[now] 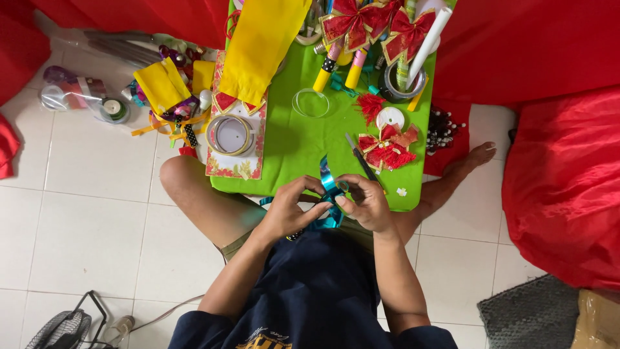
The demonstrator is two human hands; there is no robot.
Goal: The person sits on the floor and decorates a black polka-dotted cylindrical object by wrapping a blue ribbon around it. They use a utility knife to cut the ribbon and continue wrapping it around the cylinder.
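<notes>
Both my hands meet over the near edge of a small green table (303,139). My left hand (289,210) and my right hand (367,201) pinch a shiny teal ribbon (330,187) between their fingertips, folding it into loops. More of the ribbon trails down toward my lap. A dark craft knife or pen (360,158) lies on the table just beyond my right hand, next to a pile of red ribbon scraps (387,150).
Red bows (381,26), markers, a white tube and a tape roll crowd the table's far end. A yellow paper sheet (261,45) and a floral card with a round ring (232,136) lie at the left. Craft clutter covers the tiled floor at left; red cushions stand at right.
</notes>
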